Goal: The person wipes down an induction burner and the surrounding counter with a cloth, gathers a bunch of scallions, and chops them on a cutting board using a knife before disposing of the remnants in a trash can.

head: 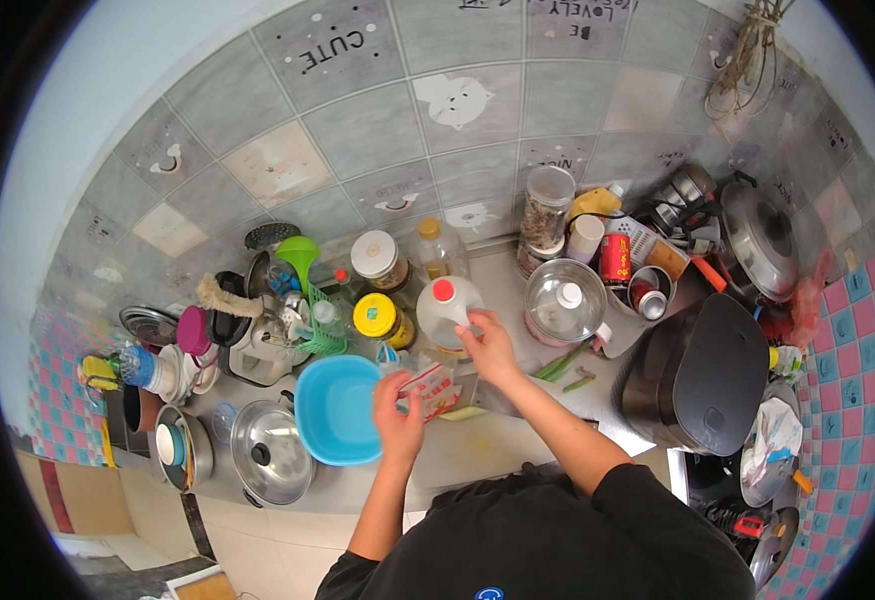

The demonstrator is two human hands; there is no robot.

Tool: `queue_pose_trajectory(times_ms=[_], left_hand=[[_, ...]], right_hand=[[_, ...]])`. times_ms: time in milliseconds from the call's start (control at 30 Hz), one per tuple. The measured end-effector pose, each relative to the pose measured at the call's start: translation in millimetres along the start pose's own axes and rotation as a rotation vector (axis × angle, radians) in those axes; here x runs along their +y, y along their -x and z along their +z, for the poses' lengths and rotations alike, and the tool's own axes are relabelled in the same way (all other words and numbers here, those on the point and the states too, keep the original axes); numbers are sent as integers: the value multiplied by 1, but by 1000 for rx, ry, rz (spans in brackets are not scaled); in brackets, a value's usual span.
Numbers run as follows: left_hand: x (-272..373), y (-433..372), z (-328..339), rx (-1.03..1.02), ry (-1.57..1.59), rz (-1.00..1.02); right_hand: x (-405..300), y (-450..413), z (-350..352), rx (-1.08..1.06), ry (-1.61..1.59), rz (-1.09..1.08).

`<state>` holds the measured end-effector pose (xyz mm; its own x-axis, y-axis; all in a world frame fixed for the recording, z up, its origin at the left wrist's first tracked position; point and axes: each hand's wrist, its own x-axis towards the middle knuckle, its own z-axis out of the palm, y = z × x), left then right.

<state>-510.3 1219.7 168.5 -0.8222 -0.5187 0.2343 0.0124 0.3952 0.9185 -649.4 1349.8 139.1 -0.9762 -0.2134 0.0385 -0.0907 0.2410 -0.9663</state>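
My right hand point(491, 349) grips the handle of a white plastic jug point(437, 319) with a red cap, which stands upright on the steel counter. A printed red-and-white plastic packet point(435, 394) is pinched in my left hand point(398, 420), beside the rim of a blue plastic basin point(344, 360). Pale green vegetable pieces point(464, 413) lie just past the packet. Left of the jug is a jar with a yellow lid point(375, 315). Long green vegetable stalks point(557, 365) lie to the right of my right hand.
A glass-lidded pot point(274, 457) sits left of the basin. Along the tiled wall stand a green utensil basket point(325, 341), a clear bottle point(437, 251) and a clear-lidded pot point(563, 307). A large black appliance point(715, 375) takes up the right side, near the stove point(711, 480).
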Motion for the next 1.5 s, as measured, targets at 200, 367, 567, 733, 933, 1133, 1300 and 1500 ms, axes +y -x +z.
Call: queue_pose_trajectory(times_ms=[200, 367, 567, 733, 933, 1133, 1300, 1500], left_hand=[[28, -8, 35, -160, 97, 48], [44, 3, 66, -355, 227, 87], [76, 41, 126, -650, 414, 178], [117, 86, 163, -867, 556, 227], [153, 133, 177, -954, 437, 372], [196, 200, 227, -1161, 387, 340], [240, 274, 278, -1460, 394, 272], [277, 338, 322, -1662, 372, 346]], right_hand=[[-13, 13, -38, -168, 3, 144], [-29, 69, -97, -108, 39, -2], [-7, 185, -194, 371, 134, 141], [18, 283, -241, 695, 97, 348], [62, 362, -318, 1314, 296, 327], [87, 446, -452, 2108, 334, 354], [112, 483, -498, 1699, 427, 349], [61, 499, -519, 1575, -259, 137]])
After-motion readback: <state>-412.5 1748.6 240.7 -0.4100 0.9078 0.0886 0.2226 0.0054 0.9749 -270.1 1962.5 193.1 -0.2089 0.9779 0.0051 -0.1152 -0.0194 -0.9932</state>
